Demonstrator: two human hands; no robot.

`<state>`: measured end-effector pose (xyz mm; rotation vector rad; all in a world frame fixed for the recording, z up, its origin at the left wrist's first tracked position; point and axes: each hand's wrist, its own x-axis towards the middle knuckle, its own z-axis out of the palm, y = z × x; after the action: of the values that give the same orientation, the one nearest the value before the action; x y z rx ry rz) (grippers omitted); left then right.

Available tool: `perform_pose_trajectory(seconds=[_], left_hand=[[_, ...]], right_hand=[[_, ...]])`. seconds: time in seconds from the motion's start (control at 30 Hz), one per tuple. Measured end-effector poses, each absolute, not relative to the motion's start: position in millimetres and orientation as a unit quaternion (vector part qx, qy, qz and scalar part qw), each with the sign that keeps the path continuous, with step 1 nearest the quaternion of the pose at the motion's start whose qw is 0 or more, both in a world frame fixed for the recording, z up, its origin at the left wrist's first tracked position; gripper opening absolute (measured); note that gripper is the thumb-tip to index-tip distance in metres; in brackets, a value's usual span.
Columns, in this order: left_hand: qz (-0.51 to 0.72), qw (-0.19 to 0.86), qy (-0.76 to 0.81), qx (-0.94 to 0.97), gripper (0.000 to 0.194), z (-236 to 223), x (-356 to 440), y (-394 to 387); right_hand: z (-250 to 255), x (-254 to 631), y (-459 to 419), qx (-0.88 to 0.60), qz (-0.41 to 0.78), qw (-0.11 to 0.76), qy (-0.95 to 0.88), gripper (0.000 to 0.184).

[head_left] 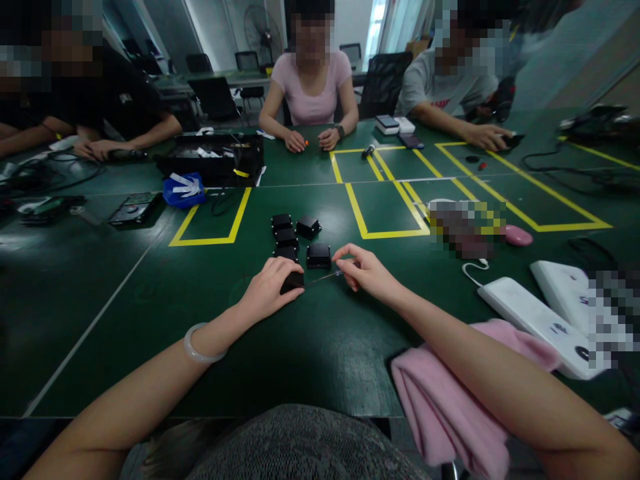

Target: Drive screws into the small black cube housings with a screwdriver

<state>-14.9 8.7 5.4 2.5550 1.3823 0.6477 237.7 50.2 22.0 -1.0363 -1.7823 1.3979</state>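
Across the glossy dark green table (325,353) we see yellow tape outlines (395,235), a black tray-like case (220,172) heaped with parts and, before it, a blue pouch (173,192) with pale strips on top; to our right lie rounded white slab-shaped devices (533,327), and a soft pink cloth (425,407) hangs at the near edge beneath our right forearm; nearest the work, five small black rectangular boxes (319,256) crowd just beyond our hands; a sixth such black box (293,283), dark and partly hidden, sits on the table in our left hand (270,283), gripped by thumb and fingers; our right hand (370,275) pinches a slender metal-shafted tool (320,277) pointing at that box; we cannot tell whether they touch.
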Motion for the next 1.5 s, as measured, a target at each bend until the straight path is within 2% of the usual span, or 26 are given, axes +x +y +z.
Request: perform_pose_trajectory(seconds=[0.2,0.37,0.6,0.87,1.5], left_hand=[[0.211,0.088,0.467,0.854,0.030,6.5,-14.6,8.3],[0.214,0.094,0.468,0.852,0.028,7.0,-14.5,8.0],[0.213,0.100,0.468,0.852,0.027,7.5,-14.5,8.3],[0.216,0.087,0.463,0.855,0.027,7.6,-14.2,8.2],[0.211,0.102,0.475,0.848,0.027,7.5,-14.0,7.3]], right_hand=[[22.0,237.7,50.1,-0.403,0.553,0.298,-0.666,0.024],[23.6,237.6,50.0,-0.402,0.532,0.317,-0.674,0.017],[21.1,237.7,50.1,-0.403,0.541,0.310,-0.670,0.025],[23.7,236.8,49.7,-0.409,0.534,0.322,-0.666,0.015],[20.7,236.0,51.1,-0.404,0.572,0.330,-0.633,0.022]])
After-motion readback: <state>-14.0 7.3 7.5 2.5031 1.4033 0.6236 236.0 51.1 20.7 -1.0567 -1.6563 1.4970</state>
